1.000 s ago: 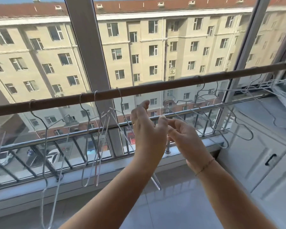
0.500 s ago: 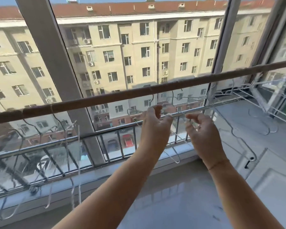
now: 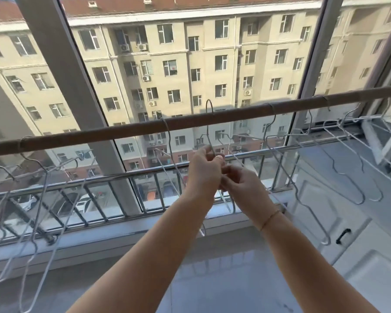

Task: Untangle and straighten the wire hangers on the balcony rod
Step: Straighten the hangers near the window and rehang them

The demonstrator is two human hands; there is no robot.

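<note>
Two bare forearms reach out over a glossy tiled floor (image 3: 212,279) on a glazed balcony. The left hand (image 3: 204,170) and right hand (image 3: 242,188), a thin bracelet (image 3: 270,219) at its wrist, meet knuckle to knuckle, the fingers of both curled tight around the thin strands of one wire hanger (image 3: 209,143). The hanger's hook stands up above the brown rod (image 3: 122,132) that crosses the window from lower left to upper right. More hangers (image 3: 43,199) dangle askew from the rod at far left, and others tilt at the right over a white cabinet (image 3: 314,222). Behind them runs a steel railing (image 3: 122,177), and beyond the glass rises a cream apartment block (image 3: 190,64).
</note>
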